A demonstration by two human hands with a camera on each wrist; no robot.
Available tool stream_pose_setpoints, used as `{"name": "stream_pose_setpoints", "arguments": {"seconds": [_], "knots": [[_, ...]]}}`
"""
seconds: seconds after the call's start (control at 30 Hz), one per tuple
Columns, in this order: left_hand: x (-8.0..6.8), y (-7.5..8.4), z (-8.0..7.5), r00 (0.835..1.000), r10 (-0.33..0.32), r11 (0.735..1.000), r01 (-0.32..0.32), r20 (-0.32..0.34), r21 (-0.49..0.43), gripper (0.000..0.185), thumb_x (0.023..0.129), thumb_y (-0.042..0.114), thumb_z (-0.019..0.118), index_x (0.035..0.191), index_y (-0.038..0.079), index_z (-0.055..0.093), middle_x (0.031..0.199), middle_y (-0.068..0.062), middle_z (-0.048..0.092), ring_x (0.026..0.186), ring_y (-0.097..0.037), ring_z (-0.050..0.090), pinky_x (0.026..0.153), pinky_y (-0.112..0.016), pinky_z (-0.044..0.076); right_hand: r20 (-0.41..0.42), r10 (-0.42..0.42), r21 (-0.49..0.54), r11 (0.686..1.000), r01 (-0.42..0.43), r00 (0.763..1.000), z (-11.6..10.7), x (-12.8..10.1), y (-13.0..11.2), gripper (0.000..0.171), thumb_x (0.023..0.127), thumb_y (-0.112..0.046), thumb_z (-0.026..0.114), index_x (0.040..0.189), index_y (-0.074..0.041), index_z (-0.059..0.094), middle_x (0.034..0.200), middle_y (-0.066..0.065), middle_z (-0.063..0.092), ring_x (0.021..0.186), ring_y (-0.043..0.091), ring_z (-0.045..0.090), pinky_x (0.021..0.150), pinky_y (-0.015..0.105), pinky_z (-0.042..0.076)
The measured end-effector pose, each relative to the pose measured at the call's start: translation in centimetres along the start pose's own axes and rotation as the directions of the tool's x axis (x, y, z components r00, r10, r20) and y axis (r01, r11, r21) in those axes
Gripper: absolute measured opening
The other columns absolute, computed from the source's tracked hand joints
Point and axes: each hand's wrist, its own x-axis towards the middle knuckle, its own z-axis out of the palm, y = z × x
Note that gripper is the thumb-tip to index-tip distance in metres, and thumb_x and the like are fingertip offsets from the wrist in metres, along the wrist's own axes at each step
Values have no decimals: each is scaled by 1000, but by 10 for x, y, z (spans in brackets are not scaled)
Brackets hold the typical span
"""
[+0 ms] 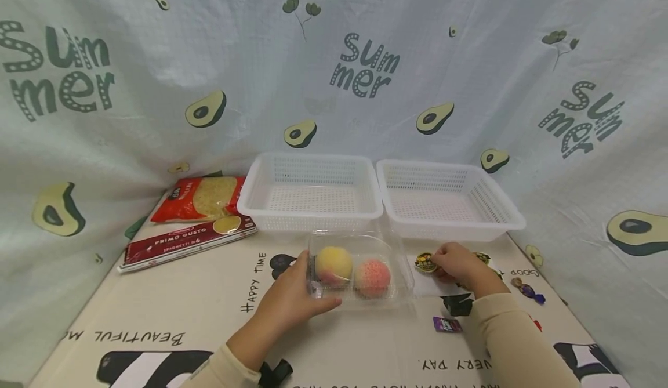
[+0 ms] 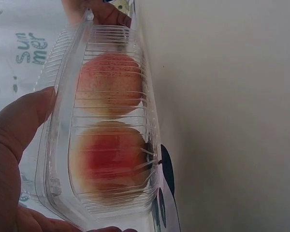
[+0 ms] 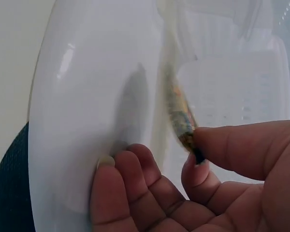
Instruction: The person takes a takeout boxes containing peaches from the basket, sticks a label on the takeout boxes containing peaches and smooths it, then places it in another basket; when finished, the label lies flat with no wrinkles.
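My left hand (image 1: 292, 295) grips the left end of a clear plastic clamshell box (image 1: 400, 272), thumb on one side and fingers at the other. Inside lie a yellow peach (image 1: 334, 265) and a pink peach (image 1: 373, 278), side by side. To the right, my right hand (image 1: 461, 265) pinches a small gold and black wrapped packet (image 1: 425, 262) between thumb and forefinger. In the right wrist view that packet (image 3: 181, 113) is held edge-on over a glossy white plate (image 3: 82, 121). More gold and black packets (image 1: 481, 257) show partly behind the right hand.
Two white perforated baskets (image 1: 313, 221) (image 1: 449, 228) stand at the back. Left of them lie a red pasta bag (image 1: 200, 198) and a spaghetti box (image 1: 188, 242). A purple packet (image 1: 447, 324) and a twist-wrapped candy (image 1: 528, 290) lie at right. A printed curtain (image 1: 365, 121) closes the back.
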Motion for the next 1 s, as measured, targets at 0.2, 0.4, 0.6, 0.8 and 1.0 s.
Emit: {"name": "stream_pose_setpoints", "arguments": {"seconds": [0.2,0.4,0.6,0.8,1.0], "knots": [[1,0,-1,1000,-7,1000,7,2,-10,117,68,55,91,157,4,34,146,-17,56,131,-37,58,102,-57,50,1,18,69,997,-18,1000,-3,-2,1,19,103,-13,51,101,5,56,93,11,63,79,20,63,68,33,57],[0,0,-2,1000,-1,1000,1,1,-19,106,67,54,92,149,8,44,138,-12,62,124,-32,62,100,-55,51,-14,13,37,999,-12,1000,-1,-2,3,17,101,-14,56,95,2,58,82,7,62,75,18,62,64,32,54],[1,0,-6,1000,14,1000,-14,9,-15,104,67,56,91,147,7,46,139,-12,61,125,-31,61,102,-54,50,-21,0,41,999,1,1000,-4,-7,0,17,99,-12,57,91,3,59,88,9,64,74,18,62,66,32,54],[0,1,-12,1000,14,1000,-15,-3,-26,97,69,57,90,143,8,51,135,-9,63,123,-29,61,102,-54,50,-38,-6,97,995,10,999,-9,-18,-4,20,101,-14,57,101,6,58,97,14,66,76,19,65,69,34,58],[-2,6,-21,998,8,1000,-6,-62,23,97,77,63,82,151,9,48,152,-12,51,140,-35,49,109,-59,44,-101,-67,115,990,78,993,-9,-34,-11,23,103,-18,59,108,4,58,91,13,70,72,18,67,67,34,60]]}}
